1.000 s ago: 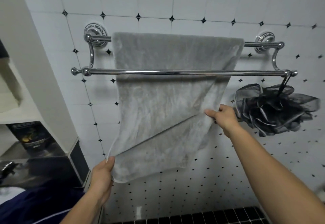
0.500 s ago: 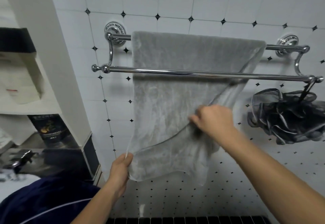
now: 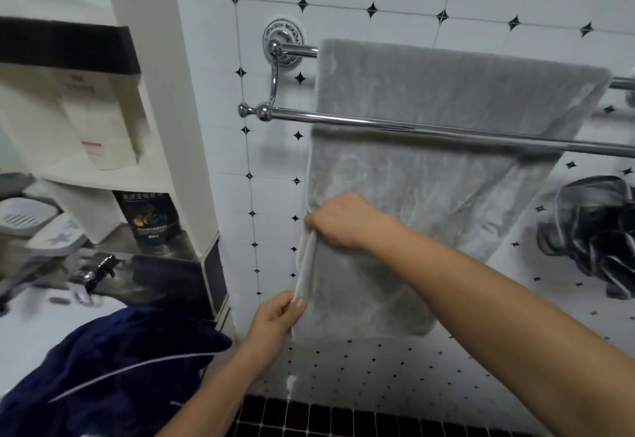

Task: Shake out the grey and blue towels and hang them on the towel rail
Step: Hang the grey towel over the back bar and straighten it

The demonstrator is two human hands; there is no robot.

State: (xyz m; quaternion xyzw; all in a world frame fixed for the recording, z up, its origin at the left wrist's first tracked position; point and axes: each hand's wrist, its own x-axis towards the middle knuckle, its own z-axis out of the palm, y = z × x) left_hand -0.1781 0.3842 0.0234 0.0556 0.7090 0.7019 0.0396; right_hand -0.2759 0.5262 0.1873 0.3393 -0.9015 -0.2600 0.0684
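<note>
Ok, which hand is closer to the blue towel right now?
Left. The left hand pinches the bottom corner of the grey towel, just right of the blue towel; the right hand grips that towel's left edge higher up, farther away.

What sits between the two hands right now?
Head view: only the left edge of the grey towel, pinched by the left hand below and gripped by the right hand above.

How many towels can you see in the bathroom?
2. The grey towel hangs over the towel rail, held at its left edge by the left hand and right hand. The dark blue towel lies bunched at the bottom left. Others may be hidden off-frame.
</note>
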